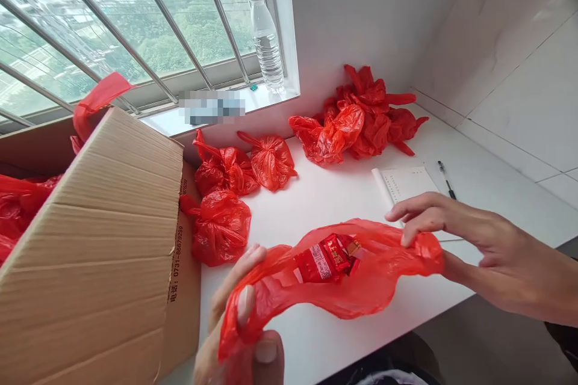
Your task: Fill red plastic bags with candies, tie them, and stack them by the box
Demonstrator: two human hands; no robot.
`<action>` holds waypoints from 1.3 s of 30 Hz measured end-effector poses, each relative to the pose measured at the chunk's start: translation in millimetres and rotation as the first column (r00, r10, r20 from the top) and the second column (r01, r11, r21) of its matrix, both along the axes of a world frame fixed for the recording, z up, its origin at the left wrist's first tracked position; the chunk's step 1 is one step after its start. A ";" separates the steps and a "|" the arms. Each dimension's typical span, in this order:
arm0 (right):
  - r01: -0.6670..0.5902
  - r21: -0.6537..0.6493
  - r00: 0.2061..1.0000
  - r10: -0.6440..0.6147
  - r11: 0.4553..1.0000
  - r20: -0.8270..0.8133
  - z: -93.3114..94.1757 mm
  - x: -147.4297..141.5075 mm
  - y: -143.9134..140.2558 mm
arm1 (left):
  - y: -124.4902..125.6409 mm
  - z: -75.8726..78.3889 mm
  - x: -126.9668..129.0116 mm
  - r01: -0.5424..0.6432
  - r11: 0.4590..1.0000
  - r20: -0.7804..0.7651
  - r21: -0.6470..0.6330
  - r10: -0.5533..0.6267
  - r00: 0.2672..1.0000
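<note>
Red plastic bag (343,295), red snack packets (326,258) inside; left hand (239,337) and right hand (478,240) pinch its ends. Cardboard box (103,252): red bags.

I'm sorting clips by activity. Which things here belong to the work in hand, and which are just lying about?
In hand: thin red plastic bag with red snack packets, held by left hand and right hand; tied red bags; brown cardboard box.
Lying about: clear plastic water bottle; white notepad; black pen.

2 bare hands (474,246) — no sleeves.
</note>
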State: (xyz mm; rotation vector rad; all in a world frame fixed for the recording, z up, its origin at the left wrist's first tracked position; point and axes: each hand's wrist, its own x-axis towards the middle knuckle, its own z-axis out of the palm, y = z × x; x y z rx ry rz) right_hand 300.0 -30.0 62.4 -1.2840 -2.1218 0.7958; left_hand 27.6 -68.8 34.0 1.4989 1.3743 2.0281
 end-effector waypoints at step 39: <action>0.000 -0.131 0.959 -0.037 0.991 -0.281 -37.2 -112.6 -32.0 | -23.5 -14.0 11.2 0.524 0.627 0.421 -0.576 -0.321 0.848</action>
